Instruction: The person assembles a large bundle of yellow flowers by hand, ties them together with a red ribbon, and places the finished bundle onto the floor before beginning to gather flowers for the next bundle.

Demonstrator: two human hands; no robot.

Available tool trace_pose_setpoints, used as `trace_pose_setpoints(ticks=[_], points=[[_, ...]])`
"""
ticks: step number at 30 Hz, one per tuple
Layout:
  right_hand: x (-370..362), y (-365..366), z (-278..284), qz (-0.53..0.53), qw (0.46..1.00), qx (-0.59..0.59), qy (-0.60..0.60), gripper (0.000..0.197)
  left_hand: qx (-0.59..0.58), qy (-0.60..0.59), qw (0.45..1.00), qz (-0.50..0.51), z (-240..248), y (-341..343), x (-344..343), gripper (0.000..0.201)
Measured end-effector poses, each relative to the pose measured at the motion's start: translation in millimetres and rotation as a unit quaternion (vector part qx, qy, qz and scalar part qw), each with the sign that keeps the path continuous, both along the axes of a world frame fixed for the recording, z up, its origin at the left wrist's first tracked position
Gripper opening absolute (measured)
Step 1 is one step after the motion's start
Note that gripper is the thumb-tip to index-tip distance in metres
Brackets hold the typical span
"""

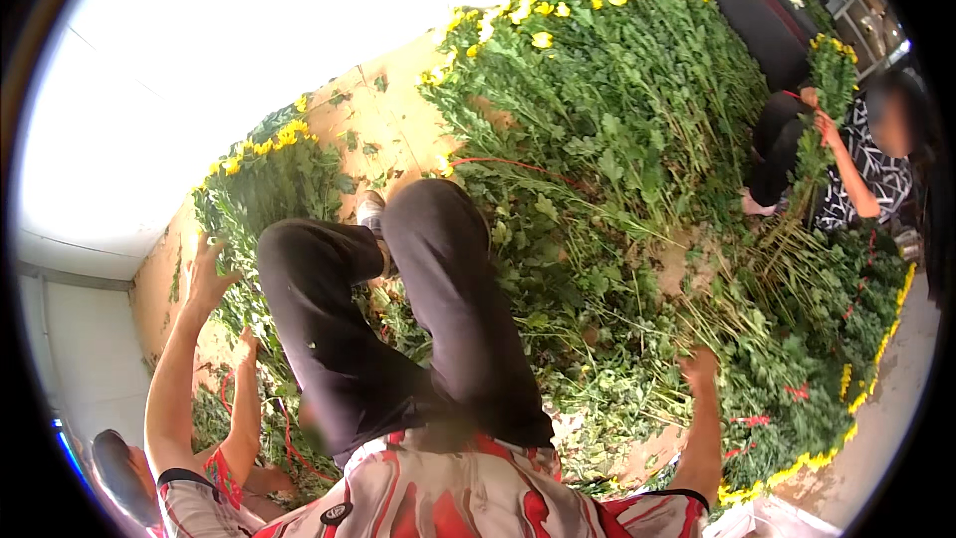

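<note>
My left hand [207,279] is at the edge of the smaller pile of yellow chrysanthemums [269,184] on the left, its thumb and fingers apart, with nothing gripped that I can see. Out to the right, my right hand [700,367] is down among cut green stems [647,324] at the lower end of the large chrysanthemum pile [607,100]. Its fingers blend into the stems, so their grip is unclear. Both piles have leafy stems with yellow blooms along the far side.
A person's arm [244,389] reaches in beside my left forearm. Another person [861,159] sits at the far right, holding a chrysanthemum bunch [829,70]. Red-tied bunches [797,394] lie at the right. A red string [513,167] crosses the large pile. Loose leaves litter the tan floor [388,120].
</note>
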State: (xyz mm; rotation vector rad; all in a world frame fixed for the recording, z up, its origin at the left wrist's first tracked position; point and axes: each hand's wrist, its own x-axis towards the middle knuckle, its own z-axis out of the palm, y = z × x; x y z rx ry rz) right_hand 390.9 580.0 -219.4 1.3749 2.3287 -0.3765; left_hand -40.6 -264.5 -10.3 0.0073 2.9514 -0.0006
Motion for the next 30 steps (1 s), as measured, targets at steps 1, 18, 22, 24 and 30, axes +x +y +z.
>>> trace_pose_setpoints(ticks=[1, 18, 22, 24, 30], points=[[-66.2, -55.7, -12.0, 0.241, 0.969, -0.011, -0.055, 0.045, 0.055, -0.017, 0.998, 0.011, 1.5, -20.0, -2.3, 0.069], [-632.4, -271.0, -103.4, 0.55, 0.791, -0.089, 0.252, 0.02, 0.325, -0.251, 0.901, -0.14, -186.7, 230.3, -223.4, 0.076], [-658.2, -344.0, -33.2, 0.523, 0.713, -0.226, 0.409, 0.011, 0.474, -0.293, 0.822, -0.116, -223.2, 294.2, -257.9, 0.056], [-668.5, -353.7, -19.7, 0.528, 0.722, -0.255, 0.367, 0.023, 0.511, -0.378, 0.772, -0.015, -239.7, 290.4, -273.3, 0.041], [-606.8, -256.4, -71.5, 0.573, 0.81, -0.056, 0.109, 0.067, 0.129, -0.13, 0.975, 0.129, -289.3, 179.6, -374.9, 0.06]])
